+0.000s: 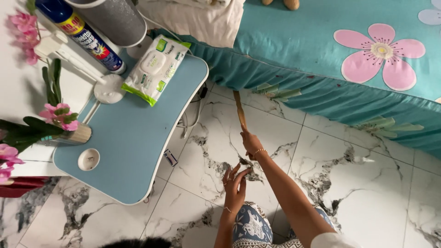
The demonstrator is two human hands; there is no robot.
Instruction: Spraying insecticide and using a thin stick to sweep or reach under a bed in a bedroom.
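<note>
My right hand (pixel 251 143) grips the near end of a long wooden stick (pixel 239 110) whose far end runs under the teal bed skirt (pixel 321 96). The arm is stretched forward over the marble floor (pixel 367 193). My left hand (pixel 234 186) hovers lower and nearer to me, fingers spread, holding nothing, just above my patterned knee (pixel 250 227). The stick's far tip is hidden beneath the bed.
A light blue lap table (pixel 133 151) stands at left with a wet wipes pack (pixel 154 69), a spray can (pixel 82 34), a small white dish (pixel 88 159) and pink artificial flowers (pixel 57 117). The teal bed with a pink flower print (pixel 379 55) fills the upper right. Cables (pixel 188 121) lie by the table.
</note>
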